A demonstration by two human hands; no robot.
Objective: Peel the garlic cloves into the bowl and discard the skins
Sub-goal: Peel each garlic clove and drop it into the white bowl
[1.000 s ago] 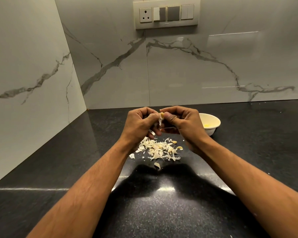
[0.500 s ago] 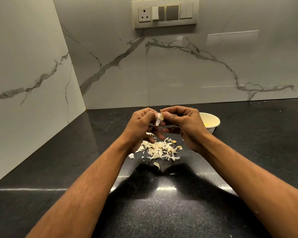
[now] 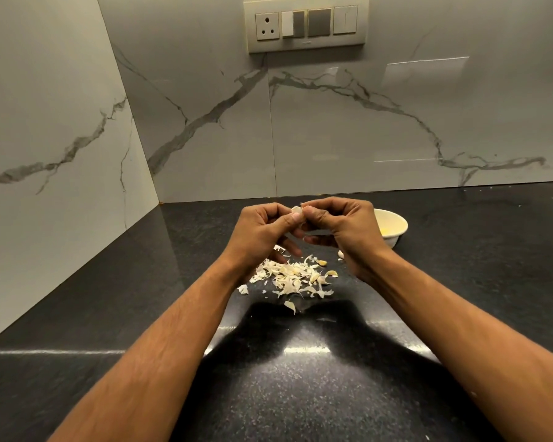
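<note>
A dark speckled stone bench ran into a corner of grey-veined marble wall tiles, with a switch and socket panel set high on the back wall. Above the bench the left hand and the right hand met thumb to thumb, both with curled fingers pinching one garlic clove whose pale tip showed between them. Directly below the hands a heap of garlic skins lay scattered on the bench, a few yellowish cloves mixed in. Just beyond the right hand, partly hidden by it, stood a small cream bowl with something yellow inside.
</note>
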